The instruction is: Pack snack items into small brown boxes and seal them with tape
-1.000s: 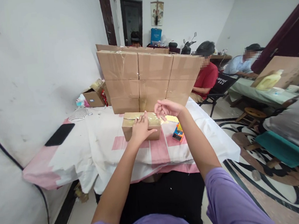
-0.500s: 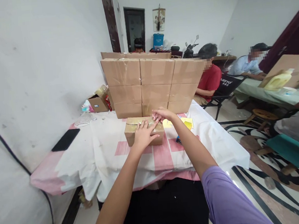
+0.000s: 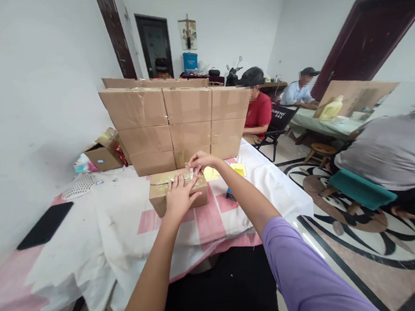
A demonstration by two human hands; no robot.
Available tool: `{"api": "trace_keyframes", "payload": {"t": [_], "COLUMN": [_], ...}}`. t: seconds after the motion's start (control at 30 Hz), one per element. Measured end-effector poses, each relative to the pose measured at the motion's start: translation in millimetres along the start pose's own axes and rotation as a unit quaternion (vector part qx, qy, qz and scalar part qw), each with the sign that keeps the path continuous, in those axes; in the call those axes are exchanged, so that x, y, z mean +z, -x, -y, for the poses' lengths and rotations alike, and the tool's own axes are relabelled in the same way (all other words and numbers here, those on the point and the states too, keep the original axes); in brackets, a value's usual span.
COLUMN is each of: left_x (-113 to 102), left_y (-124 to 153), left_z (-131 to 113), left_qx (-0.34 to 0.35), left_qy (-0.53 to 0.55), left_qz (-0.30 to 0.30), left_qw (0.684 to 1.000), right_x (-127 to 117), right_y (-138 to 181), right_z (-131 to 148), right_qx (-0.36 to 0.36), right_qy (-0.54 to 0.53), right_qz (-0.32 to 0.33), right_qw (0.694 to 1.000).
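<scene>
A small cardboard box sealed with clear tape lies on a table covered by a pink and white cloth. My left hand rests flat on the box's top, fingers spread. My right hand hovers at the box's far right corner, its fingers pinched on a strip of clear tape. Right behind the box stands a wall of stacked cardboard boxes, three high.
A black phone lies on the cloth at the left. Yellow slips and a small blue and orange item lie right of the box. An open carton sits at the back left. Other people sit at the right.
The view has swung to the right, so the box and stack sit further left in frame. My right hand came down from above the box to its far right corner.
</scene>
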State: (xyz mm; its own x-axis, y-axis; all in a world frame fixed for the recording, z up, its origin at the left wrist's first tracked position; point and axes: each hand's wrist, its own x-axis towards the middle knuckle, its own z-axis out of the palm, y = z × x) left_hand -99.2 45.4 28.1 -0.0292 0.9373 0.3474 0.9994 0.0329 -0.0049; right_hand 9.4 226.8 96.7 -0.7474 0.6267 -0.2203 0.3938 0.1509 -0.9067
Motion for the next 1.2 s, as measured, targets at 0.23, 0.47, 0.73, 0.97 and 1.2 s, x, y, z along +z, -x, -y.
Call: {"api": "trace_keyframes", "payload": {"t": [0.23, 0.47, 0.73, 0.97, 1.2], "left_x": [5, 7, 9, 7, 1], "left_y": [-1, -4, -8, -1, 10], "left_z": [1, 0, -2, -6, -9], "left_qx": [0.0, -0.01, -0.022, -0.025, -0.021], "left_qy": [0.018, 0.029, 0.038, 0.059, 0.075], "left_qz": [-0.007, -0.008, -0.004, -0.003, -0.022], "left_qw": [1.0, 0.999, 0.999, 0.998, 0.997], "right_x": [-8, -9, -5, -16, 1], "right_y": [-7, -26, -35, -36, -8], "right_z": [-2, -16, -20, -19, -14], "right_qx": [-0.051, -0.065, -0.072, -0.075, -0.159], "right_qy": [0.039, 0.067, 0.131, 0.206, 0.294], "right_qz": [-0.016, -0.037, -0.081, -0.24, -0.24], "right_qw": [0.998, 0.995, 0.985, 0.946, 0.911]}}
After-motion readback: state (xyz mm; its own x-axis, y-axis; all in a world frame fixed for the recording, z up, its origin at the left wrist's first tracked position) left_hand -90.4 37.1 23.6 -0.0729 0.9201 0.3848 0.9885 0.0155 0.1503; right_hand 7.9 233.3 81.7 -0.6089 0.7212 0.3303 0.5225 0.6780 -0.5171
